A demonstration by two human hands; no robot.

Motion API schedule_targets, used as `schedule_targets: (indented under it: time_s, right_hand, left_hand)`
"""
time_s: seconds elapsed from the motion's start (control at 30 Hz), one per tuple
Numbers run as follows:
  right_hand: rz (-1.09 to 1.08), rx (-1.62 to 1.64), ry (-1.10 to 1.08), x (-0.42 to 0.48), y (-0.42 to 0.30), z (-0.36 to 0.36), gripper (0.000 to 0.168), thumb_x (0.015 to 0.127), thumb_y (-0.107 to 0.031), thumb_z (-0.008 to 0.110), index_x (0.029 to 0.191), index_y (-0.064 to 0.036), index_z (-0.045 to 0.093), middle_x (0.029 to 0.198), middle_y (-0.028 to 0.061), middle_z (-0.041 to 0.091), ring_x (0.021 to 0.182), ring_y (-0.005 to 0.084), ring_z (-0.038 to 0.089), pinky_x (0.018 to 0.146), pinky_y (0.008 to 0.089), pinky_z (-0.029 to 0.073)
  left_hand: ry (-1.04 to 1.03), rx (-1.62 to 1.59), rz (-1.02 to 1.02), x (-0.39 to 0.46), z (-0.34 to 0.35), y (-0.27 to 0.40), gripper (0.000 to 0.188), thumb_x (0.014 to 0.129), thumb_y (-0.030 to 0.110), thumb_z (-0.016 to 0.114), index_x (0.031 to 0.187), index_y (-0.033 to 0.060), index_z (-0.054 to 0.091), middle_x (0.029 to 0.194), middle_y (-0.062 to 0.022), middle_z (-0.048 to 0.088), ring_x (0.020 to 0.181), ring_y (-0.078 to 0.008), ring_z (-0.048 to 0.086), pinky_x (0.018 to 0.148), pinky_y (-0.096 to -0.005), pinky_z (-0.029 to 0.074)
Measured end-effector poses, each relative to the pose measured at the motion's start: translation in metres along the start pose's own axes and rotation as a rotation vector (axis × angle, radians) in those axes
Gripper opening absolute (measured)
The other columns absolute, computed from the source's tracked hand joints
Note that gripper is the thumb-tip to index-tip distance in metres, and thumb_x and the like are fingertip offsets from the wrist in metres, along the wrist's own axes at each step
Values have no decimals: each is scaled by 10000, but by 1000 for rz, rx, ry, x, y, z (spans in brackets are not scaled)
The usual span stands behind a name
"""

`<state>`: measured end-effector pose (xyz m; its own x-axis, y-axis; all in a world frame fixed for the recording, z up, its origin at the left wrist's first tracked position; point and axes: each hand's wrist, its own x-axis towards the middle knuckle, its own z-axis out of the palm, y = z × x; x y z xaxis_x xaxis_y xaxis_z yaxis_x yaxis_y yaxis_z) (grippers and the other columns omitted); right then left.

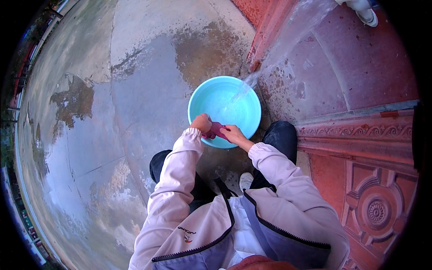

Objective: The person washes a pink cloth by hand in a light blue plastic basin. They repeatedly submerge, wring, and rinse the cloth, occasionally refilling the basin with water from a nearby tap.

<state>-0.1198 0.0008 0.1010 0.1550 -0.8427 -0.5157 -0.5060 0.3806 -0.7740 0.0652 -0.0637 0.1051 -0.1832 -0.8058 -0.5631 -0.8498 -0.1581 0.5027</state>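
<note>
A dark red cloth [220, 129] is stretched between my two hands over the near rim of a light blue plastic basin [191, 107]. My left hand [201, 123] closes on the cloth's left end. My right hand [235, 134] grips its other end, thumb on top. A bunched part of the cloth hangs below my left fist. From the upper right a stream of water [283, 47] pours into the basin, splashing inside. What the stream comes out of cannot be seen.
The basin stands on wet, cracked concrete [145, 98]. On the right rise a red ledge [354, 135] and a carved red panel [376, 211]. Another person's shoe [368, 17] shows at upper right. My knees flank the basin.
</note>
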Motion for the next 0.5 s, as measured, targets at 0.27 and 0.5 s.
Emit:
schedule_targets:
  time_s: [0.27, 0.5]
  right_hand:
    - [-4, -33, 12, 1, 0, -3, 378, 856, -369, 552, 998, -32, 651, 773, 125, 655, 698, 190, 600, 645, 335, 456]
    - [-13, -37, 12, -1, -4, -1, 382, 856, -363, 554, 988, -17, 649, 785, 142, 661, 711, 204, 610, 653, 343, 460]
  left_hand:
    - [9, -27, 20, -4, -4, 6, 226, 778, 177, 544, 926, 70, 677, 969, -235, 641, 902, -384, 627, 805, -417, 505]
    - [25, -6, 46, -5, -4, 3, 219, 773, 159, 538, 909, 67, 682, 953, -235, 643, 906, -386, 624, 806, -420, 503]
